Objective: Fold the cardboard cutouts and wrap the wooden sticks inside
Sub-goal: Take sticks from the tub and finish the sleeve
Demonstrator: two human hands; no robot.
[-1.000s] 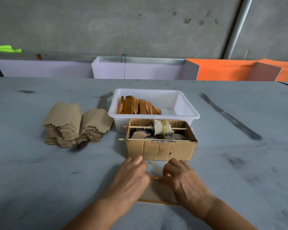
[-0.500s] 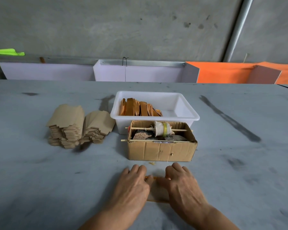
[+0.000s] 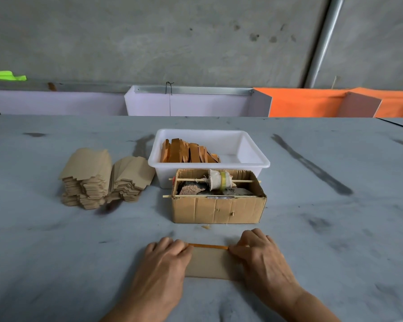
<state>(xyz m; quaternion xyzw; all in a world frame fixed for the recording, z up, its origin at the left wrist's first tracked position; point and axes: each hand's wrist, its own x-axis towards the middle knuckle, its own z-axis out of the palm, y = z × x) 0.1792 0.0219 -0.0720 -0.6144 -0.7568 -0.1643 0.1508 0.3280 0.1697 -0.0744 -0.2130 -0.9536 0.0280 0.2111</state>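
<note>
Wrapping is the step I judge to be in hand: I have one cutout [image 3: 209, 263] flat near the table's [image 3: 56, 263] near edge, with an orange stick [image 3: 208, 246] lying along its far edge. My left hand [image 3: 165, 261] rests on the cutout's left end, fingers curled down over the stick's left end; my right hand [image 3: 258, 254] does the same at the right end, thumb and fingers pinching there. Whether the card is already lapped over the stick I cannot tell.

Next I would roll the far edge over the stick, both hands moving evenly so the crease stays straight and the stick does not slip out sideways.

Further stock waits toward the far side: two stacks [image 3: 102, 180] of cutouts to the left, more sticks in the white tub [image 3: 254, 156], and a box [image 3: 219, 208] just before it.
</note>
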